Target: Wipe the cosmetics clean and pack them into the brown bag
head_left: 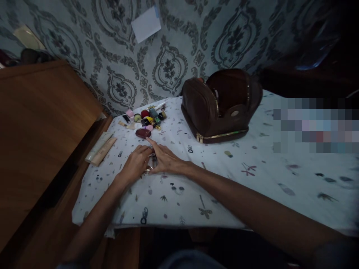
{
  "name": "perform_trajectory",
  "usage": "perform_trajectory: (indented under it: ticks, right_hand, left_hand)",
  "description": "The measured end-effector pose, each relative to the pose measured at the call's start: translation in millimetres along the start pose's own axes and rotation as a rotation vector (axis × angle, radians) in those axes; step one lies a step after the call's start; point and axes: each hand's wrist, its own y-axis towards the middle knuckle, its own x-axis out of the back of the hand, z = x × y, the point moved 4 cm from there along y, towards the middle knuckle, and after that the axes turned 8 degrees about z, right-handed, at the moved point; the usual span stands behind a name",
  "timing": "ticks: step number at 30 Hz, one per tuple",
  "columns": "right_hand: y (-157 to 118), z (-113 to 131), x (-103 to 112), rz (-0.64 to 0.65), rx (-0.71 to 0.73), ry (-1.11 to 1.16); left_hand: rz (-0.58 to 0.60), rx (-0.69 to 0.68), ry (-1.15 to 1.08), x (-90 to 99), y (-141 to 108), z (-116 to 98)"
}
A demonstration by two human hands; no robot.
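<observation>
My left hand (137, 161) and my right hand (167, 160) meet low over the white printed cloth (179, 203). Between them is a small shiny item (152, 163), clear-looking with a gold edge; the fingers cover most of it, so its kind is unclear. Fingers of both hands are closed about it, while my right index finger points forward, close to a dark red oval case (143, 133). Just beyond that case lies a cluster of small cosmetics, among them a green bottle (154, 114) and a round red-topped item (145, 113).
A brown zip bag (202, 108) stands unzipped at the back right. Two tubes (102, 148) lie at the cloth's left edge, beside a wooden cabinet (42, 112). Patterned wallpaper (169, 67) rises behind, with a white paper (146, 25) on it. A patch at far right is pixelated.
</observation>
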Motion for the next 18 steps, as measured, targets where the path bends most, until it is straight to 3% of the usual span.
perform_trajectory:
  ticks: [6,11,18]
  right_hand:
    - [-0.6,2.0,2.3,0.009,-0.022,0.007]
    - [-0.6,3.3,3.3,0.036,-0.052,-0.028]
    - [3.7,-1.8,-2.6,0.116,-0.015,-0.141]
  left_hand:
    - [-0.06,0.1,0.007,-2.4,-7.5,10.6]
    - [-0.088,0.228,0.048,-0.8,-19.1,31.8]
    - [-0.142,0.368,-0.089,-6.7,-48.0,55.2]
